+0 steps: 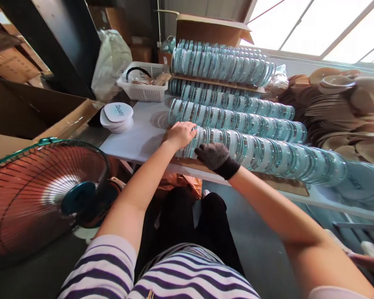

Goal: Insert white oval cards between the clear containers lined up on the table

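Rows of round, clear glass pieces (258,151) stand on edge, packed closely with white sheets or labels among them. They look like lids or shallow dishes; I cannot tell which. At the left end of the front row, my bare left hand (182,133) has its fingers curled over the top of the end pieces. My right hand (214,157), in a dark dotted glove, is closed against the near side of the same row, slightly to the right. Its fingertips are partly hidden against the glass. Cardboard (274,182) lies under the front row.
White round cards (116,117) with print are stacked left on the white table (132,143). Behind them stands a white basket (146,92). Tan round pieces (327,110) are heaped at right. A caged fan (46,199) and an open carton (34,112) stand at left.
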`<state>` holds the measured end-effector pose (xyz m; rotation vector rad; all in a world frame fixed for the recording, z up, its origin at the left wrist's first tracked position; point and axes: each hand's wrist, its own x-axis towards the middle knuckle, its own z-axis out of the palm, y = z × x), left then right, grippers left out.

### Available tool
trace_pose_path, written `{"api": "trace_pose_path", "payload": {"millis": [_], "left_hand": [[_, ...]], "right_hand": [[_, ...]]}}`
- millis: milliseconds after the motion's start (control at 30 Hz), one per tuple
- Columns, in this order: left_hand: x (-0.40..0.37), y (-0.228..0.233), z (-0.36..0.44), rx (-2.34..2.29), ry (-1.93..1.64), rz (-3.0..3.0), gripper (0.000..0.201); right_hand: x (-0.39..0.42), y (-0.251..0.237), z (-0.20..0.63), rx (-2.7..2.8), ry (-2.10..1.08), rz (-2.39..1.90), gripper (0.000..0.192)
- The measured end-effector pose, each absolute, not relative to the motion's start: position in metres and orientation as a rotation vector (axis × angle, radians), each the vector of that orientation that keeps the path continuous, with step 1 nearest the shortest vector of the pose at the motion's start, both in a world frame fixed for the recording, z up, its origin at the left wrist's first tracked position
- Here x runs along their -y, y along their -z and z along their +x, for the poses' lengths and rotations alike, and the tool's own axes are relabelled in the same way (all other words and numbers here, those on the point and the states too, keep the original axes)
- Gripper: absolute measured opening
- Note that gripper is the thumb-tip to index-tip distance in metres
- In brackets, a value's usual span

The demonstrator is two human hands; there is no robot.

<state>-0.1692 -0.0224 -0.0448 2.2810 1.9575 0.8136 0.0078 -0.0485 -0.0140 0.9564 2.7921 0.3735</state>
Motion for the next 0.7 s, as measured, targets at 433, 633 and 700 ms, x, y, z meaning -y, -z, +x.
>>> {"api": "trace_pose_path", "payload": {"millis": [433,633,700], "left_hand": [[0.043,0.034,-0.143,-1.972,-0.859,2.518,0.048],[0.042,0.047,-0.115,-1.876,-0.727,2.628,0.051],[0.041,0.051,-0.115,-1.883,-0.727,2.635,0.052]], "right_hand": [[0.009,0.0,0.046,-2.805,-0.311,1.497,0.045],[-0.095,-0.045,0.016,-2.438,-0.105,1.077,0.034],[-0.108,-0.042,0.001,-2.457,-0.077,0.972,0.031]]}}
